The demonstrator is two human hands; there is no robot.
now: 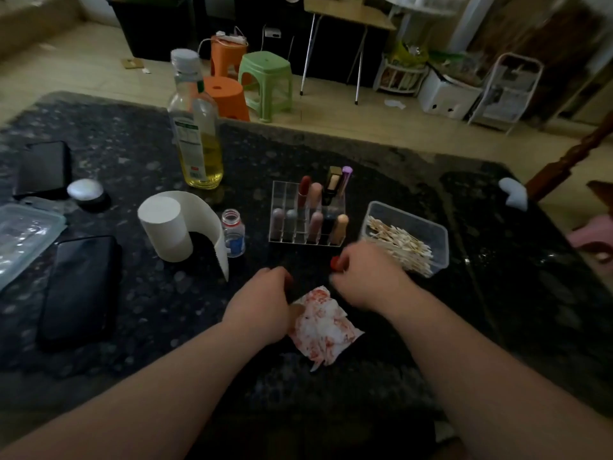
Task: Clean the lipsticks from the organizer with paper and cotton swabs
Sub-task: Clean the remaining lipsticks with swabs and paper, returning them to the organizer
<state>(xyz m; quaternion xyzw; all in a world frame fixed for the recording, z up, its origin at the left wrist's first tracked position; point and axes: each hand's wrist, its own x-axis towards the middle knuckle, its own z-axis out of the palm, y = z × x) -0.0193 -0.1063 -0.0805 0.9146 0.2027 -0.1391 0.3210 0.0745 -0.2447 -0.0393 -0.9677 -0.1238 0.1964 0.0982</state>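
A clear organizer (282, 194) stands in the middle of the dark table with several lipsticks (310, 200) upright in its slots. Just in front of it my right hand (368, 277) grips a red-tipped lipstick (335, 262). My left hand (262, 303) has its fingers curled over something dark that I cannot make out. Its thumb touches a crumpled white paper (323, 323) smeared with red, lying between my hands. A clear tub of cotton swabs (408, 242) sits right of the organizer, close behind my right hand.
A paper roll (169, 227) and a small open bottle (234, 232) stand left of the organizer, with an oil bottle (195, 127) behind. Two dark phones (79, 287), a round lidded jar (87, 191) and a plastic box (23, 234) lie at the left. Stools stand beyond the table.
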